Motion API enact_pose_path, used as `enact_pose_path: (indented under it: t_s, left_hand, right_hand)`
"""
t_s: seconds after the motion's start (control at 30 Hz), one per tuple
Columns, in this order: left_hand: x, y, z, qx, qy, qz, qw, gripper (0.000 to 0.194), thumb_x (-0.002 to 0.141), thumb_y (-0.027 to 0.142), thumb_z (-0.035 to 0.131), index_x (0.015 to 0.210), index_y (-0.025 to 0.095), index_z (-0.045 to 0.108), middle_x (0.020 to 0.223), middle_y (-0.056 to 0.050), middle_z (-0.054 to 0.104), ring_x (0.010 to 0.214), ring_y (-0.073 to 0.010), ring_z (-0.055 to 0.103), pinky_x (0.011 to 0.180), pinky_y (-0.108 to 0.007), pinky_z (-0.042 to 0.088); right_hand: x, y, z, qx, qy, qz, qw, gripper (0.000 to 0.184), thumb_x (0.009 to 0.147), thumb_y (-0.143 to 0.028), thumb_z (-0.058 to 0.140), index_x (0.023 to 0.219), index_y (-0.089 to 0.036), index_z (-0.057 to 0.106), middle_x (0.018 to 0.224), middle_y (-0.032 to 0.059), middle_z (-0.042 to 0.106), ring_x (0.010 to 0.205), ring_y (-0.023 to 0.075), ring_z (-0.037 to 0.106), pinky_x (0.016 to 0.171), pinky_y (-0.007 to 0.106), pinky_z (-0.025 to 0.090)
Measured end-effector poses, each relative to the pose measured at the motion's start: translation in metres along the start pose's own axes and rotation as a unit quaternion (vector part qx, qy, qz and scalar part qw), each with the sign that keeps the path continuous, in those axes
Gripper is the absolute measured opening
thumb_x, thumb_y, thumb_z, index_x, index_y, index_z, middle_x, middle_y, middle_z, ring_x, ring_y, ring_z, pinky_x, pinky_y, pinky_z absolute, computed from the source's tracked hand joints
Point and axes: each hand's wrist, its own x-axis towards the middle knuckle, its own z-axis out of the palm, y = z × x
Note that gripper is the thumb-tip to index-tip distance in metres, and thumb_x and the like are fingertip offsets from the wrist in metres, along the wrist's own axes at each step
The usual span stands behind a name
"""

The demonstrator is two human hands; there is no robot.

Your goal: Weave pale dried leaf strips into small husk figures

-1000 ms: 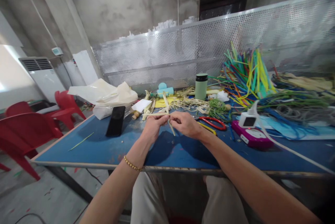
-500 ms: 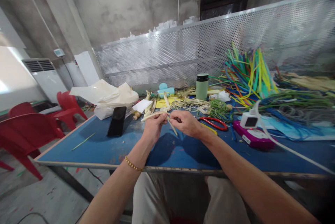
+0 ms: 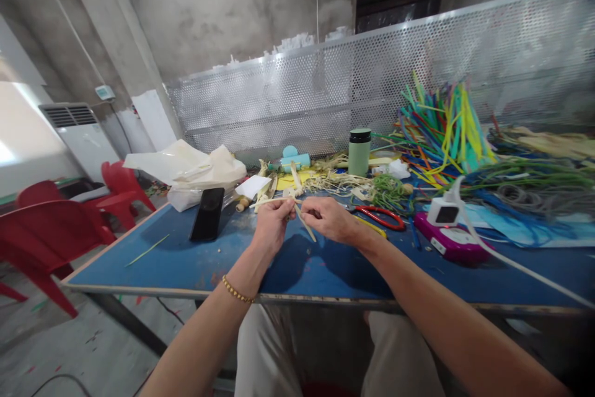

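Note:
Over the blue table (image 3: pixel 186 273), my left hand (image 3: pixel 275 222) is closed in a pinch on pale straw strips (image 3: pixel 305 226). One strip slants down to the right between my hands, and another end pokes out to the left of my left fingers. Close beside it, my right hand (image 3: pixel 329 218) has its fingers curled at the same strips; its fingertips are partly hidden. Just behind the hands lie a folded pale straw piece (image 3: pixel 294 183) and a yellow sheet (image 3: pixel 284 183). Red-handled scissors (image 3: pixel 381 217) rest right of my right hand.
A black phone (image 3: pixel 207 214) lies to the left, near a crumpled cream bag (image 3: pixel 199 168). A green tumbler (image 3: pixel 359 152) stands at the back. Coloured strips (image 3: pixel 450 130) heap up at the right, behind a magenta power block (image 3: pixel 450 239) with a white cable. Red chairs (image 3: pixel 51 230) stand left.
My hands stay almost in the same spot, with only slight finger shifts on the straw strips. The strip end left of my left hand shows less.

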Motion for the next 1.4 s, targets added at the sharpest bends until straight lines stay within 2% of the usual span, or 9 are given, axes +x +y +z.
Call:
enact_pose_path:
  t_s: [0.4, 0.47, 0.53, 0.63, 0.7, 0.77, 0.93, 1.2, 1.4]
  left_hand:
    - [0.004, 0.000, -0.003, -0.011, -0.012, -0.011, 1.000, 0.033, 0.060, 0.036, 0.083, 0.055, 0.012, 0.062, 0.052, 0.000, 0.055, 0.053, -0.0077, 0.046, 0.056, -0.024, 0.035]
    - [0.004, 0.001, -0.004, -0.016, -0.015, -0.014, 1.000, 0.030, 0.060, 0.034, 0.083, 0.059, 0.011, 0.065, 0.054, -0.001, 0.057, 0.054, -0.0081, 0.048, 0.058, -0.024, 0.037]
    - [0.004, 0.002, -0.004, -0.019, -0.016, -0.014, 1.000, 0.026, 0.060, 0.031, 0.084, 0.065, 0.011, 0.068, 0.057, -0.002, 0.060, 0.057, -0.0086, 0.051, 0.059, -0.024, 0.038]
    - [0.003, 0.003, -0.003, -0.022, -0.032, -0.015, 0.999, 0.026, 0.057, 0.026, 0.084, 0.073, 0.010, 0.072, 0.062, -0.003, 0.063, 0.059, -0.0092, 0.052, 0.060, -0.024, 0.038]
    - [0.002, 0.003, -0.002, -0.022, -0.043, -0.013, 0.999, 0.027, 0.057, 0.026, 0.085, 0.076, 0.010, 0.073, 0.064, -0.003, 0.065, 0.059, -0.0091, 0.052, 0.060, -0.024, 0.039]
    - [0.001, 0.004, -0.001, -0.020, -0.048, -0.012, 0.999, 0.027, 0.057, 0.026, 0.084, 0.077, 0.010, 0.074, 0.064, -0.003, 0.065, 0.058, -0.0092, 0.053, 0.061, -0.025, 0.039]
    - [-0.001, 0.006, 0.001, -0.006, -0.057, -0.044, 0.997, 0.030, 0.059, 0.030, 0.084, 0.078, 0.011, 0.073, 0.064, -0.003, 0.065, 0.058, -0.0102, 0.054, 0.060, -0.025, 0.039]
    - [-0.002, 0.004, 0.002, 0.025, -0.028, -0.024, 0.999, 0.030, 0.053, 0.025, 0.088, 0.074, 0.012, 0.071, 0.073, -0.002, 0.065, 0.065, -0.0100, 0.053, 0.063, -0.025, 0.038]
    - [-0.003, 0.005, 0.003, 0.022, -0.038, -0.013, 0.999, 0.027, 0.056, 0.027, 0.086, 0.071, 0.013, 0.070, 0.063, 0.000, 0.059, 0.060, -0.0093, 0.048, 0.058, -0.024, 0.035]
  right_hand:
    - [-0.002, 0.004, 0.002, -0.011, 0.004, -0.013, 1.000, 0.020, 0.083, -0.014, 0.051, 0.064, -0.018, 0.049, 0.063, -0.0030, 0.046, 0.057, 0.0098, 0.038, 0.058, 0.024, 0.029]
    - [-0.002, 0.003, -0.003, -0.010, 0.034, -0.002, 0.999, 0.023, 0.087, -0.022, 0.054, 0.065, -0.018, 0.052, 0.063, -0.0020, 0.049, 0.058, 0.0106, 0.041, 0.058, 0.024, 0.030]
    - [-0.002, 0.002, -0.008, -0.018, 0.098, 0.012, 0.995, 0.025, 0.089, -0.027, 0.054, 0.066, -0.018, 0.054, 0.065, 0.0001, 0.051, 0.061, 0.0123, 0.044, 0.059, 0.025, 0.033]
    - [-0.002, 0.001, -0.011, -0.005, 0.157, 0.033, 0.987, 0.016, 0.090, -0.026, 0.053, 0.082, -0.017, 0.063, 0.082, 0.0058, 0.061, 0.064, 0.0135, 0.049, 0.061, 0.026, 0.038]
    - [-0.002, 0.001, -0.010, 0.032, 0.125, 0.049, 0.990, 0.016, 0.090, -0.025, 0.051, 0.092, -0.017, 0.065, 0.088, 0.0058, 0.064, 0.059, 0.0120, 0.051, 0.058, 0.026, 0.040]
    - [-0.002, 0.001, -0.008, 0.053, 0.095, 0.063, 0.992, 0.017, 0.091, -0.024, 0.050, 0.086, -0.017, 0.065, 0.079, 0.0031, 0.064, 0.055, 0.0115, 0.051, 0.058, 0.026, 0.040]
    - [-0.002, -0.002, -0.008, 0.014, 0.124, 0.049, 0.991, 0.018, 0.087, -0.021, 0.055, 0.070, -0.017, 0.058, 0.065, 0.0007, 0.058, 0.062, 0.0136, 0.052, 0.062, 0.026, 0.038]
    - [-0.003, 0.000, -0.007, -0.033, 0.123, 0.017, 0.992, 0.017, 0.087, -0.020, 0.055, 0.071, -0.017, 0.058, 0.068, 0.0008, 0.059, 0.062, 0.0128, 0.049, 0.063, 0.025, 0.035]
    - [-0.002, -0.001, -0.009, -0.033, 0.127, 0.012, 0.991, 0.018, 0.089, -0.021, 0.055, 0.072, -0.018, 0.057, 0.069, 0.0014, 0.059, 0.064, 0.0137, 0.050, 0.064, 0.025, 0.036]
